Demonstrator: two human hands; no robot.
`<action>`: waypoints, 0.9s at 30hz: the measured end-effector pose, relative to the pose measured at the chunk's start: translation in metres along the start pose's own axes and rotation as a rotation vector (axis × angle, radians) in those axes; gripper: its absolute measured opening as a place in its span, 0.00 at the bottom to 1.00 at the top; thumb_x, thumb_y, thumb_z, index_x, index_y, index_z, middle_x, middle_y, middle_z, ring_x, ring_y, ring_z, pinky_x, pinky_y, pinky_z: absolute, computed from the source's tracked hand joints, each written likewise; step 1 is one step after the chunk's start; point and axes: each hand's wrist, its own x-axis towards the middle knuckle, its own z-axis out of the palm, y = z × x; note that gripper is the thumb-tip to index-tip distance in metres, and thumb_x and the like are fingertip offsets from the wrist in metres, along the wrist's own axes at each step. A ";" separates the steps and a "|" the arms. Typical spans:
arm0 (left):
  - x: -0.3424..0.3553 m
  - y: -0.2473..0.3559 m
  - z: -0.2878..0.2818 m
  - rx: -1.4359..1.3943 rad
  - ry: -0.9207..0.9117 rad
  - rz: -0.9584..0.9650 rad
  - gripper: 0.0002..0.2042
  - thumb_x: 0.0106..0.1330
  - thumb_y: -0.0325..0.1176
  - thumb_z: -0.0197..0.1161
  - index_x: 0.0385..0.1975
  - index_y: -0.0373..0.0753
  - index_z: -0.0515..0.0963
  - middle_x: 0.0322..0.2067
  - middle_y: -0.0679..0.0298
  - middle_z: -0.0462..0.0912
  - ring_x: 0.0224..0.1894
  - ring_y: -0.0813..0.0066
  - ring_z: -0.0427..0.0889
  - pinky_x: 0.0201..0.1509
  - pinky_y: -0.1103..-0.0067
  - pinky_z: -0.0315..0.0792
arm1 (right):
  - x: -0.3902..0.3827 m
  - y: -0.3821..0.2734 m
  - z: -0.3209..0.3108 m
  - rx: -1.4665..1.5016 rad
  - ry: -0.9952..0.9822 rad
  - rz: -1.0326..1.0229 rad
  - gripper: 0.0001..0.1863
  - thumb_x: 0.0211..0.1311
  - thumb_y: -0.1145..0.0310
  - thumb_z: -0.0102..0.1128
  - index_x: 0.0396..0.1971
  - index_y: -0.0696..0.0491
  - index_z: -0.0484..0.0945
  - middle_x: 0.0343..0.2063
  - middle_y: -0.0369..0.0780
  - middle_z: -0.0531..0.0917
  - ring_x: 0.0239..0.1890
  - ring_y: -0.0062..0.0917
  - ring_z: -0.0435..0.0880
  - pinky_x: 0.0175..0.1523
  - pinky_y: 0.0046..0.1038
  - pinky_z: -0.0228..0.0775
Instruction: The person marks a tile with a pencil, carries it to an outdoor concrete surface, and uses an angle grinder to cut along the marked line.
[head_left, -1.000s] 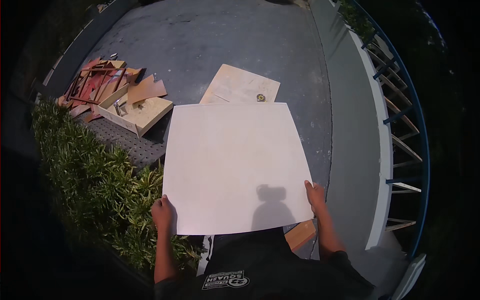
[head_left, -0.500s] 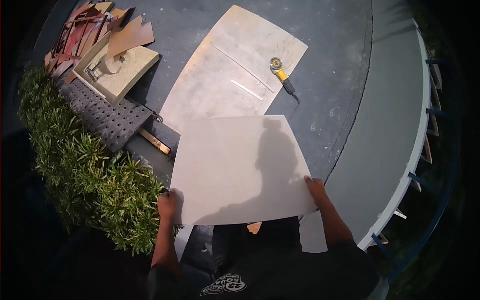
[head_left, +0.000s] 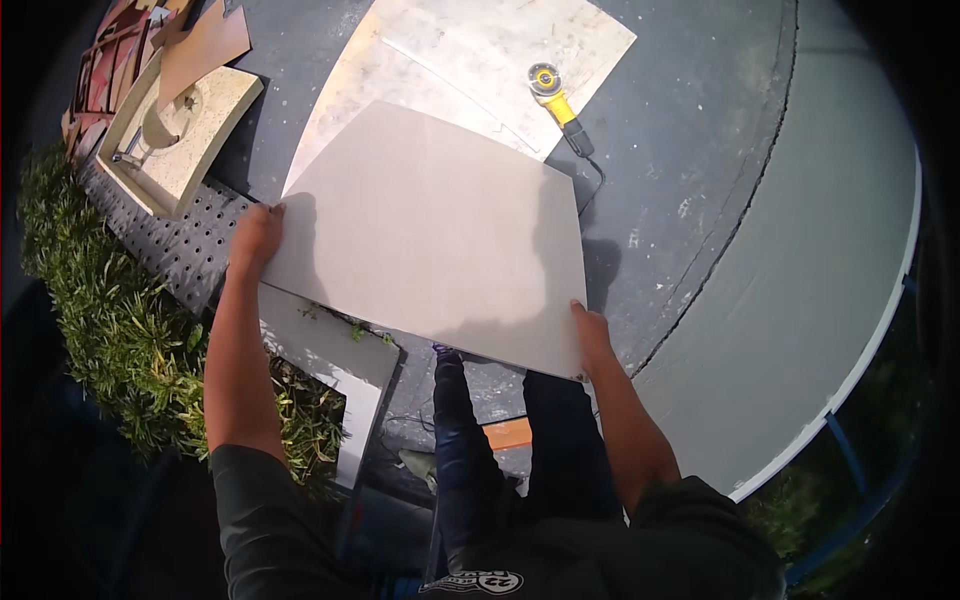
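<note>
I grip a large pale square-looking sheet at opposite side edges. My left hand is closed on its left edge, and my right hand on its right edge near the lower corner. The sheet hangs over a larger stained board on the grey ground, hiding part of it; whether they touch I cannot tell. On that board, just beyond the sheet, lie a thin strip and a yellow-and-black angle grinder with its cord trailing off the board.
Left: scrap panels, a cream sink with a metal tap, a perforated dark slab and shrubs. A pale panel lies beside my legs. Right: a cracked concrete strip with a white-edged rim and blue railing.
My view has tipped downward and closer over the board. The sheet has turned clockwise and moved forward over the board, with my left hand now farther up and left than my right.
</note>
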 end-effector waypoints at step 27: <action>0.282 0.155 -0.072 0.508 -0.103 0.248 0.27 0.76 0.50 0.47 0.48 0.27 0.79 0.48 0.37 0.82 0.54 0.39 0.80 0.60 0.57 0.71 | 0.025 -0.171 0.048 0.401 -0.199 0.350 0.28 0.77 0.54 0.48 0.58 0.68 0.70 0.53 0.50 0.78 0.55 0.36 0.79 0.61 0.38 0.69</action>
